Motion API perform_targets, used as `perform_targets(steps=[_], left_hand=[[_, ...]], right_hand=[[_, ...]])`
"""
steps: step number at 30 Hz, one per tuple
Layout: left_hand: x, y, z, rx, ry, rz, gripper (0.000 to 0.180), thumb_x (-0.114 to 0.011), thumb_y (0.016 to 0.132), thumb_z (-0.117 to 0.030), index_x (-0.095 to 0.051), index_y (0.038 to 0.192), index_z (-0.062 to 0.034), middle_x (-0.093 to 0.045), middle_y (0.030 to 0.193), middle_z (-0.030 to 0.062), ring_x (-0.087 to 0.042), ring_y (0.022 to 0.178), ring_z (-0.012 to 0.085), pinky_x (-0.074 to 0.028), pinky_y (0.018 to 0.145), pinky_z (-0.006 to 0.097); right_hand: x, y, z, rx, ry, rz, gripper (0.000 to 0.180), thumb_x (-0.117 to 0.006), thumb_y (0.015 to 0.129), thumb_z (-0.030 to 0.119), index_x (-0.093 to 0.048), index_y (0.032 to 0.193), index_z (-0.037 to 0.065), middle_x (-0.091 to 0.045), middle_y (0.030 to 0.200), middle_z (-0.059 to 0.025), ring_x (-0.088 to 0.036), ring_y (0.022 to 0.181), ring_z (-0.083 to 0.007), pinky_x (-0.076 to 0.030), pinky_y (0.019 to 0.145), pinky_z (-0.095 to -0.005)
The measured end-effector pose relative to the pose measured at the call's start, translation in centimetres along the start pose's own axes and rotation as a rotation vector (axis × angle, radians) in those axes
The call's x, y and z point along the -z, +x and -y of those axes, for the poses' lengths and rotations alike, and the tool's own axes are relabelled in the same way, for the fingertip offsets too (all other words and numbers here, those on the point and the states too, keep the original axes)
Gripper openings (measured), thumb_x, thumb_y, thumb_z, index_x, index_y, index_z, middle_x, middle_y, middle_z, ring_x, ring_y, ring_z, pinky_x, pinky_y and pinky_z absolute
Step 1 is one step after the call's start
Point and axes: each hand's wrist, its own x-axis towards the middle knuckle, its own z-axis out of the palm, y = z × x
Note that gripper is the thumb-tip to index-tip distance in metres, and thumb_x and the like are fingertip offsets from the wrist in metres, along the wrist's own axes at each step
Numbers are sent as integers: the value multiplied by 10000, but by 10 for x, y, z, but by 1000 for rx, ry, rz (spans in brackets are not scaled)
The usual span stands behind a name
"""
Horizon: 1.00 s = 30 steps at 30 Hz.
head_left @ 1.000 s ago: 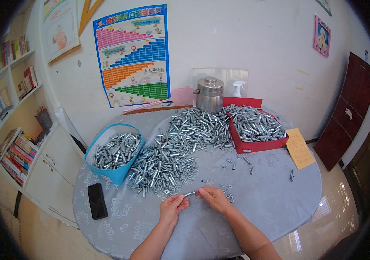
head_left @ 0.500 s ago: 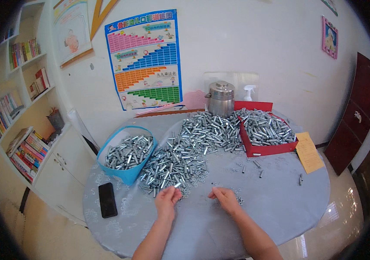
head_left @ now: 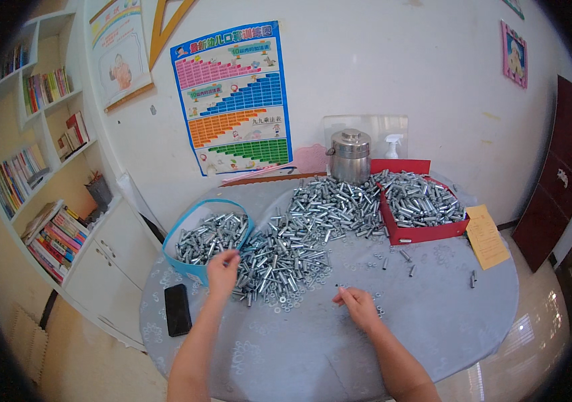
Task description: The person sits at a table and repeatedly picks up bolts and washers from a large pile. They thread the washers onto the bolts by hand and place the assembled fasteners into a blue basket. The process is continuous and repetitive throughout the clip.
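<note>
My left hand [head_left: 222, 273] is at the near right rim of a light-blue box [head_left: 195, 269], its fingers bent together over the box's edge. Whatever they hold, if anything, is hidden. Inside the box lie many silvery metal sleeves [head_left: 209, 236]. My right hand [head_left: 358, 307] rests low over the table, thumb and fingers pinched; a tiny dark speck shows at the tips, too small to name. Small washers [head_left: 380, 311] lie partly behind it. Between and beyond the hands spreads a large heap of metal sleeves [head_left: 289, 251], with loose washers [head_left: 282, 305] along its near edge.
A red box [head_left: 426, 233] full of metal sleeves stands back right, beside a yellow paper slip [head_left: 487, 238]. Behind the heap are a steel canister [head_left: 351, 157] and a white spray bottle [head_left: 393, 145]. A black phone [head_left: 177, 310] lies left on the grey tablecloth [head_left: 299, 355].
My left hand, which held a metal sleeve over the heap's near edge, has moved left and away from me to the blue box. My right hand has stayed about where it was.
</note>
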Motion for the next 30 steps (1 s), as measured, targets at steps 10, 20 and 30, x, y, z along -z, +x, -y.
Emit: perform_targets(steps=[10,20,30], left_hand=[[-28,-58,-16,-130,559,214,249,-748,606,-192,-585,679,-17,-567,728,120,-534,772,293,-440,686,375],[-32,-59,-16,79,678,349,291,-724,624,-278,-583,688,-31,-595,724,126,-573,726,285,-453,631,392],[-34,-65,-12,149,650,352,273,-701,666,-266,-621,791,-36,-614,752,127,-594,718,277,-458,618,380]], right_hand=[[1,2,-8,65,-99,10,352,-481,885,278,-637,765,-13,-611,709,-106,-586,666,-165,-452,633,-279],[0,1,-8,88,-172,36,325,-494,880,244,-639,768,-25,-608,716,-90,-565,679,-136,-449,650,-261],[-2,-1,-3,97,-238,66,309,-504,866,270,-648,780,11,-616,734,-99,-580,693,-181,-449,648,-285]])
